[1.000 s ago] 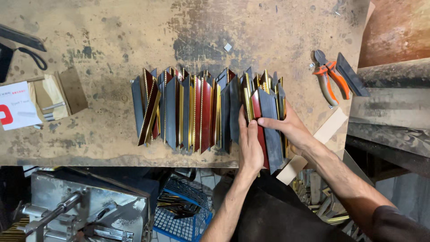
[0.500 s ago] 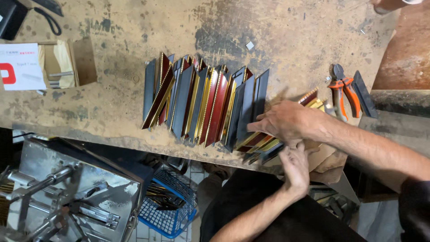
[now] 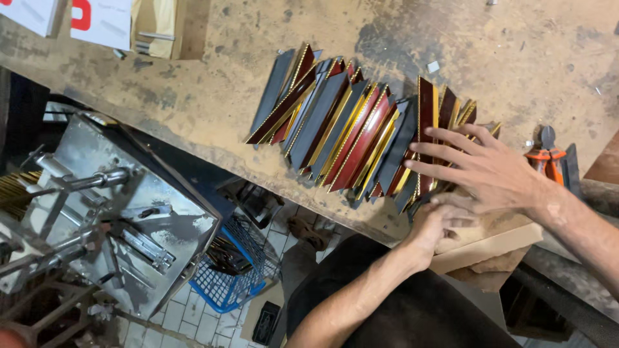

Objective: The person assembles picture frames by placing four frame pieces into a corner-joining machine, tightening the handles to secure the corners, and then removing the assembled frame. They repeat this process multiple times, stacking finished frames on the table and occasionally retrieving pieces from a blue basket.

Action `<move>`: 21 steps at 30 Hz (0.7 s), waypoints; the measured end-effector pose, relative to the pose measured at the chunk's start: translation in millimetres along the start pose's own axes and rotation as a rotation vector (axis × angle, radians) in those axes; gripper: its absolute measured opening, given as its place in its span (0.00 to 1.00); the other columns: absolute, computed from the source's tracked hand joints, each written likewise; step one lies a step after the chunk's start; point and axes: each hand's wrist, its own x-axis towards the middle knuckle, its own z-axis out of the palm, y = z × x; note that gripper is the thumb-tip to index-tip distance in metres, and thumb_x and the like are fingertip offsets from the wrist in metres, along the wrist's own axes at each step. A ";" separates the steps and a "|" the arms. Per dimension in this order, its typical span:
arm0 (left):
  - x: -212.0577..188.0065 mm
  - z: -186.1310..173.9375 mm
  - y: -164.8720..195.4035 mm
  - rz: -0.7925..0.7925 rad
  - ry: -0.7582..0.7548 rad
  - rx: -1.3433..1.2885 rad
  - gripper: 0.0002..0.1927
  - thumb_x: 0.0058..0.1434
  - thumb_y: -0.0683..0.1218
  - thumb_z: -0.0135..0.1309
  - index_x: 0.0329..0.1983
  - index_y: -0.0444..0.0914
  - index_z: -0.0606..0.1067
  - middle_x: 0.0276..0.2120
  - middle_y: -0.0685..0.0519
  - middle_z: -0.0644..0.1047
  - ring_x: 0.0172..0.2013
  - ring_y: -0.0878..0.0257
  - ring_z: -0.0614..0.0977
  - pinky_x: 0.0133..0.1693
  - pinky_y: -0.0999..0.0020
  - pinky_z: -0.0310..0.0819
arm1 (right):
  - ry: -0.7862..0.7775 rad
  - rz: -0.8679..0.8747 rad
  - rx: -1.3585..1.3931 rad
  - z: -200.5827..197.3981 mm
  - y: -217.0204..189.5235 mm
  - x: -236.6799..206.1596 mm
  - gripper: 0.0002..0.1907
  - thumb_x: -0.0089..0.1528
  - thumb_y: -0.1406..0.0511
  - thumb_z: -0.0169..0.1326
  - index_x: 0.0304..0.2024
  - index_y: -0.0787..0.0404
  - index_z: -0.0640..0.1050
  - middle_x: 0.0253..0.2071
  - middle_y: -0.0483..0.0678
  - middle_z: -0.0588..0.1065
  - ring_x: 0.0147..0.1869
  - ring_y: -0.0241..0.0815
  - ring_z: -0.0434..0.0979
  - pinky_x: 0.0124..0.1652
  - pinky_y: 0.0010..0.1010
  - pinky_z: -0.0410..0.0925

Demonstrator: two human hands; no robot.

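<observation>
A row of short moulding pieces [image 3: 342, 125], dark red, grey and gold-edged, stands leaning on the worn workbench [image 3: 213, 90]. My right hand [image 3: 480, 169] lies flat with fingers spread over the right end of the row, pressing on the last pieces. My left hand [image 3: 438, 222] sits just below it at the bench's front edge, fingers curled against the lower ends of those same pieces and a flat wooden board [image 3: 483, 241]. Whether the left hand actually grips a piece is hidden by the right hand.
Orange-handled pliers [image 3: 548, 154] lie to the right of my right hand. A cardboard box and papers [image 3: 155, 22] sit at the bench's far left. Below the bench are a metal machine [image 3: 109, 219] and a blue wire basket [image 3: 235, 270] on a tiled floor.
The view has swung right and down. My right hand has spread flat over the row's right end, and my left hand has risen from below the bench to its edge.
</observation>
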 end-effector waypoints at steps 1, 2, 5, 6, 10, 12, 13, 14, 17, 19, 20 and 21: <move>-12.5 -1.0 2.9 -0.064 0.034 0.066 0.15 0.75 0.47 0.37 0.52 0.36 0.74 0.42 0.57 0.82 0.42 0.68 0.80 0.36 0.70 0.67 | 0.043 0.017 -0.022 12.5 3.7 -10.4 0.44 0.53 0.40 0.53 0.70 0.38 0.60 0.73 0.46 0.58 0.76 0.53 0.54 0.66 0.58 0.52; -27.6 -0.5 6.3 0.043 0.038 0.129 0.14 0.75 0.46 0.39 0.50 0.35 0.75 0.39 0.56 0.82 0.39 0.66 0.80 0.37 0.69 0.69 | 0.082 0.034 -0.049 27.5 6.8 -18.4 0.42 0.54 0.39 0.51 0.70 0.38 0.62 0.73 0.46 0.59 0.77 0.53 0.54 0.66 0.58 0.52; -77.1 -7.5 37.3 0.391 0.098 0.440 0.14 0.75 0.46 0.42 0.45 0.36 0.78 0.33 0.55 0.80 0.36 0.65 0.82 0.39 0.68 0.77 | 0.153 0.054 -0.133 73.6 14.3 -31.5 0.36 0.59 0.38 0.47 0.67 0.38 0.67 0.73 0.46 0.62 0.77 0.56 0.55 0.65 0.56 0.52; -93.2 -16.8 56.1 0.504 0.143 0.625 0.14 0.74 0.48 0.42 0.46 0.37 0.78 0.35 0.57 0.80 0.37 0.67 0.84 0.40 0.68 0.81 | 0.171 0.061 -0.150 85.7 15.3 -31.7 0.34 0.61 0.39 0.47 0.66 0.38 0.69 0.72 0.45 0.63 0.77 0.58 0.56 0.64 0.56 0.52; -114.7 -97.7 170.6 1.086 0.631 0.839 0.18 0.76 0.54 0.44 0.55 0.38 0.76 0.49 0.50 0.81 0.53 0.58 0.82 0.57 0.60 0.77 | 0.187 0.097 -0.210 102.7 12.6 -14.3 0.34 0.62 0.40 0.46 0.67 0.40 0.72 0.72 0.44 0.65 0.76 0.53 0.58 0.64 0.55 0.49; -108.0 -141.5 222.4 0.990 1.014 1.334 0.24 0.73 0.56 0.44 0.66 0.39 0.72 0.61 0.46 0.76 0.62 0.49 0.74 0.62 0.45 0.59 | 0.215 0.120 -0.186 97.2 7.9 4.5 0.34 0.63 0.39 0.45 0.69 0.40 0.71 0.73 0.45 0.65 0.76 0.53 0.58 0.64 0.54 0.48; -104.1 -158.0 240.5 0.997 1.028 1.478 0.25 0.75 0.56 0.46 0.68 0.37 0.69 0.63 0.42 0.73 0.62 0.44 0.72 0.60 0.45 0.59 | 0.216 0.124 -0.212 93.5 4.9 16.0 0.35 0.63 0.39 0.45 0.69 0.40 0.71 0.73 0.44 0.65 0.76 0.52 0.58 0.64 0.54 0.48; -99.9 -169.8 252.7 1.004 1.040 1.622 0.27 0.76 0.56 0.48 0.71 0.36 0.67 0.64 0.37 0.70 0.61 0.39 0.69 0.58 0.44 0.59 | 0.221 0.126 -0.240 89.6 1.6 28.2 0.35 0.63 0.39 0.45 0.69 0.39 0.71 0.73 0.43 0.66 0.77 0.51 0.58 0.65 0.54 0.47; -91.2 -183.5 272.7 0.878 0.958 1.818 0.28 0.69 0.56 0.52 0.68 0.38 0.68 0.59 0.41 0.74 0.55 0.40 0.73 0.54 0.47 0.63 | 0.251 0.124 -0.274 81.5 -8.7 65.7 0.34 0.65 0.40 0.44 0.71 0.41 0.71 0.74 0.43 0.66 0.77 0.50 0.58 0.65 0.52 0.47; -90.4 -181.6 279.6 0.884 1.032 1.745 0.23 0.69 0.53 0.53 0.64 0.41 0.71 0.57 0.44 0.77 0.54 0.43 0.75 0.54 0.47 0.64 | 0.292 0.120 -0.270 77.2 -14.4 85.4 0.33 0.66 0.41 0.45 0.71 0.42 0.71 0.73 0.43 0.66 0.77 0.50 0.58 0.65 0.52 0.48; -90.8 -179.9 283.7 0.894 1.066 1.705 0.20 0.69 0.51 0.54 0.62 0.43 0.73 0.55 0.46 0.78 0.54 0.45 0.76 0.55 0.48 0.65 | 0.320 0.116 -0.262 74.4 -16.4 92.6 0.32 0.66 0.42 0.46 0.70 0.43 0.71 0.73 0.44 0.66 0.77 0.50 0.58 0.65 0.52 0.49; -92.0 -178.7 288.5 0.905 1.072 1.732 0.19 0.69 0.50 0.55 0.61 0.39 0.72 0.53 0.44 0.78 0.53 0.45 0.76 0.54 0.48 0.66 | 0.347 0.113 -0.255 70.8 -17.6 97.8 0.31 0.66 0.44 0.47 0.70 0.43 0.71 0.72 0.44 0.66 0.77 0.50 0.58 0.66 0.53 0.50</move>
